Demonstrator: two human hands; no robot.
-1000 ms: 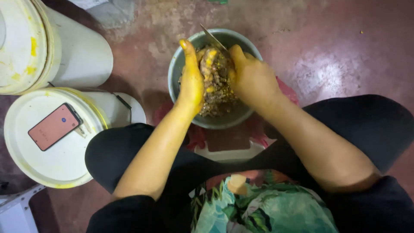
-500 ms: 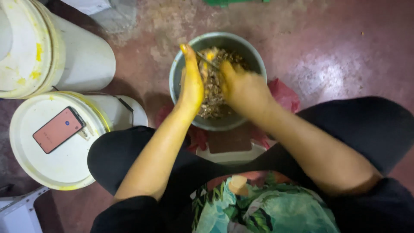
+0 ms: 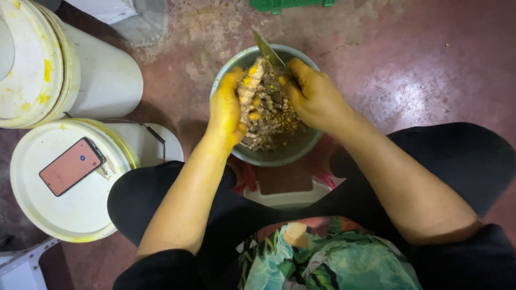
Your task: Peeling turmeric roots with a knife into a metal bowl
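My left hand (image 3: 227, 110), stained yellow, holds a knobbly root with bright orange cut spots (image 3: 250, 86) over a grey bowl (image 3: 271, 156). My right hand (image 3: 314, 96) grips a knife (image 3: 267, 49) whose blade points up and away, its edge against the root's top. The bowl is heaped with brown peelings and root pieces (image 3: 274, 121). It stands on the reddish floor between my knees.
Two white lidded buckets stand at the left: one (image 3: 64, 70) smeared with yellow, the nearer one (image 3: 70, 188) with a phone in a pink case (image 3: 71, 166) on its lid. A white stool edge (image 3: 285, 196) shows below the bowl. A green crate (image 3: 290, 4) lies at the far edge.
The knife blade, hidden half a second ago, now sticks up above the bowl. My left hand has lifted the root higher and my right hand has shifted slightly right.
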